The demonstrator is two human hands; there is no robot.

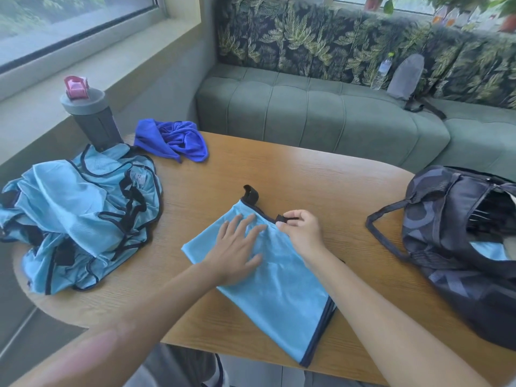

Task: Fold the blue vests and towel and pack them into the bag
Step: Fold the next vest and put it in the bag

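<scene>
Counts, head view:
- 1 folded light-blue mesh vest with dark trim (276,286), flat on the oval wooden bench (321,180)
- 1 heap of unfolded light-blue mesh vests (75,216); number in it cannot be told
- 1 crumpled royal-blue towel (174,139)
- 1 dark patterned fabric bag (458,247); 1 light-blue piece shows inside
- 1 grey shaker bottle with pink cap (89,113)
- 1 clear plastic water bottle (383,70) on the green sofa (307,110)
- 1 grey pouch (405,76) beside it
- 2 hands: left hand (237,250), right hand (300,233)
</scene>
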